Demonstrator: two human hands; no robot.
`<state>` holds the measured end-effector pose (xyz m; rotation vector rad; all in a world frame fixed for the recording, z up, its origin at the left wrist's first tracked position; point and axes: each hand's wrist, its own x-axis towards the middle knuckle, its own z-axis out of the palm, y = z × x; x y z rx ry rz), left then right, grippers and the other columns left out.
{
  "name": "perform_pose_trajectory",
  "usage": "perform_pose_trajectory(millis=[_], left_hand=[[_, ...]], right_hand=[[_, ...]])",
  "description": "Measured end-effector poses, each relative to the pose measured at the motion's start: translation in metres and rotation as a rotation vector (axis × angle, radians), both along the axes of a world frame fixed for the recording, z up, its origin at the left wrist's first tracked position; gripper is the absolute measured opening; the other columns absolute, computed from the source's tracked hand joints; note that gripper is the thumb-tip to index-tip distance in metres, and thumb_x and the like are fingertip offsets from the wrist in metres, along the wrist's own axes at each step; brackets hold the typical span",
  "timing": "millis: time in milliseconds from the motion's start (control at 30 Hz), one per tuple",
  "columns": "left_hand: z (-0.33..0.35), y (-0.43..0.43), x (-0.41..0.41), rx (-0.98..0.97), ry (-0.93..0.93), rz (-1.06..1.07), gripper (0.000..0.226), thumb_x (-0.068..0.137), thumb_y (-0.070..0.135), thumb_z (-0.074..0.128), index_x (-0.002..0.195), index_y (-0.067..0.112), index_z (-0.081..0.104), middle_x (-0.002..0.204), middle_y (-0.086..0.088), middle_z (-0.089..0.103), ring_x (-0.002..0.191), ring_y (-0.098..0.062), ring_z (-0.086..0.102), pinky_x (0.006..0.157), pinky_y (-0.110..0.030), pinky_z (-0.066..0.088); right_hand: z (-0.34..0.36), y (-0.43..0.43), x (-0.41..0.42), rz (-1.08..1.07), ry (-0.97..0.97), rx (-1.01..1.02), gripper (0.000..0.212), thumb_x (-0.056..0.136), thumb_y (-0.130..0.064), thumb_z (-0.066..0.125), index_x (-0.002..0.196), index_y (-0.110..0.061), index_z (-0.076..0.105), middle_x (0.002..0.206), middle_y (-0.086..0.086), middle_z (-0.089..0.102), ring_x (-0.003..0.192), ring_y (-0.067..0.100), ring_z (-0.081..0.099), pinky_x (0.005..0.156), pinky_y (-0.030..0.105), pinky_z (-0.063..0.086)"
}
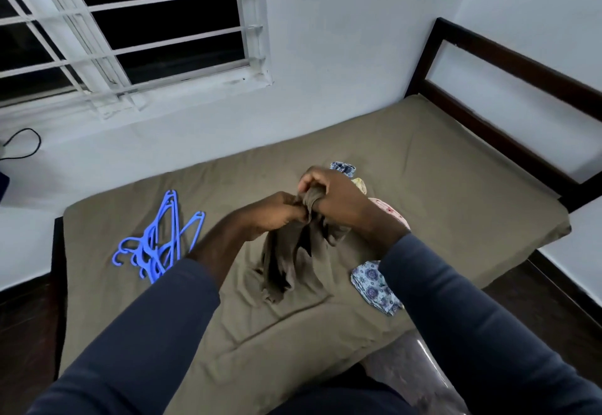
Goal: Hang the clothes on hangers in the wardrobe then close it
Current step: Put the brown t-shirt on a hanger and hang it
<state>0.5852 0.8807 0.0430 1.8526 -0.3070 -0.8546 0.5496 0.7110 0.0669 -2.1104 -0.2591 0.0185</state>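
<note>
Bedroom corner, barred window [156, 23] up on the wall, and in the head view the bed [439, 170] under its olive sheet fills the middle. Over the bed's centre both hands meet: left hand [277, 214] and right hand [338, 198] have their fingers [309, 180] clamped on the bunched top of the olive garment [290, 261]. It hangs from them, long axis near upright, lower end trailing onto the sheet toward the bed's near edge. Next up, I'd judge, is a hanger. The blue hangers [156, 245] lie heaped on the bed's left side, hooks pointing at its near-left corner, so the left hand is nearer. A floral cloth [374, 284] and a pink garment [389, 211] wait on the bed's right side.
</note>
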Motion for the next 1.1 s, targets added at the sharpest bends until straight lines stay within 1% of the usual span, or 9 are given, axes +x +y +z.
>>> perform_pose_trajectory(millis=[133, 233, 367, 467, 567, 767, 867, 967, 1100], left_hand=[[0.026, -0.01, 0.0, -0.236, -0.015, 0.187, 0.009, 0.057, 0.015, 0.054, 0.065, 0.013, 0.053, 0.068, -0.006, 0.049, 0.065, -0.018, 0.044, 0.058, -0.03, 0.031], [0.04, -0.011, 0.0, -0.403, 0.105, 0.213, 0.013, 0.064, 0.009, 0.044, 0.065, 0.013, 0.057, 0.07, -0.005, 0.05, 0.067, -0.015, 0.046, 0.063, -0.029, 0.035], [0.041, -0.008, -0.002, -0.626, 0.238, 0.303, 0.026, 0.071, 0.01, 0.051, 0.089, 0.007, 0.07, 0.085, -0.004, 0.071, 0.08, -0.016, 0.067, 0.079, -0.027, 0.052], [0.032, 0.003, 0.006, -0.639, 0.081, 0.525, 0.025, 0.069, 0.009, 0.066, 0.092, 0.003, 0.07, 0.087, -0.007, 0.074, 0.082, -0.018, 0.07, 0.079, -0.028, 0.054], [0.023, 0.026, 0.018, -0.69, 0.032, 0.729, 0.043, 0.063, 0.0, 0.071, 0.105, -0.007, 0.066, 0.093, -0.012, 0.072, 0.087, -0.024, 0.069, 0.081, -0.031, 0.054], [0.022, 0.015, 0.005, -0.575, -0.039, 0.751, 0.02, 0.083, -0.016, 0.055, 0.094, -0.002, 0.063, 0.075, -0.002, 0.074, 0.07, -0.014, 0.071, 0.066, -0.024, 0.056], [0.021, 0.003, -0.003, -0.558, -0.044, 0.655, 0.02, 0.082, -0.014, 0.055, 0.098, -0.006, 0.065, 0.082, -0.006, 0.074, 0.077, -0.018, 0.071, 0.073, -0.028, 0.056], [0.022, 0.009, -0.001, -0.543, -0.129, 0.711, 0.027, 0.078, -0.019, 0.052, 0.09, 0.0, 0.066, 0.08, -0.002, 0.074, 0.078, -0.016, 0.069, 0.076, -0.025, 0.056], [0.0, 0.036, 0.011, -0.122, -0.31, 0.763, 0.031, 0.073, -0.004, 0.059, 0.102, 0.006, 0.057, 0.087, -0.005, 0.06, 0.084, -0.022, 0.058, 0.067, -0.03, 0.048]], right_hand=[[-0.029, -0.034, -0.005, -0.251, 0.058, 0.363, 0.061, 0.073, -0.03, 0.082, 0.127, -0.018, 0.055, 0.125, -0.001, 0.064, 0.115, 0.011, 0.061, 0.098, 0.03, 0.048], [-0.063, -0.041, -0.022, -0.016, 0.359, 0.471, 0.073, 0.073, -0.028, 0.088, 0.136, -0.022, 0.053, 0.133, -0.001, 0.064, 0.125, 0.019, 0.059, 0.106, 0.041, 0.047], [-0.104, -0.022, -0.03, -0.125, 0.4, 0.517, 0.046, 0.079, -0.013, 0.081, 0.122, -0.016, 0.067, 0.122, 0.005, 0.07, 0.118, 0.024, 0.063, 0.103, 0.045, 0.05], [-0.101, -0.024, -0.031, -0.146, 0.448, 0.667, 0.015, 0.09, -0.009, 0.065, 0.102, -0.004, 0.071, 0.101, 0.011, 0.074, 0.094, 0.02, 0.069, 0.087, 0.034, 0.053], [-0.081, -0.036, -0.027, -0.17, 0.479, 0.769, 0.028, 0.097, -0.026, 0.055, 0.089, -0.002, 0.066, 0.086, 0.009, 0.075, 0.074, 0.015, 0.07, 0.069, 0.025, 0.053], [-0.064, -0.01, -0.019, 0.045, 0.506, 0.509, 0.034, 0.087, -0.028, 0.075, 0.119, -0.021, 0.067, 0.12, 0.0, 0.071, 0.114, 0.017, 0.065, 0.094, 0.035, 0.046], [-0.064, 0.02, -0.021, -0.006, 0.421, 0.616, 0.027, 0.084, -0.004, 0.075, 0.111, -0.011, 0.071, 0.113, 0.011, 0.073, 0.103, 0.021, 0.068, 0.09, 0.035, 0.053], [-0.066, 0.016, -0.021, -0.205, 0.308, 0.755, 0.033, 0.09, 0.008, 0.062, 0.085, -0.022, 0.074, 0.085, -0.002, 0.074, 0.081, 0.011, 0.068, 0.08, 0.031, 0.053], [-0.062, -0.004, -0.013, -0.321, 0.262, 0.865, 0.014, 0.092, -0.004, 0.064, 0.082, -0.014, 0.067, 0.079, 0.008, 0.066, 0.073, 0.019, 0.063, 0.074, 0.034, 0.05]])
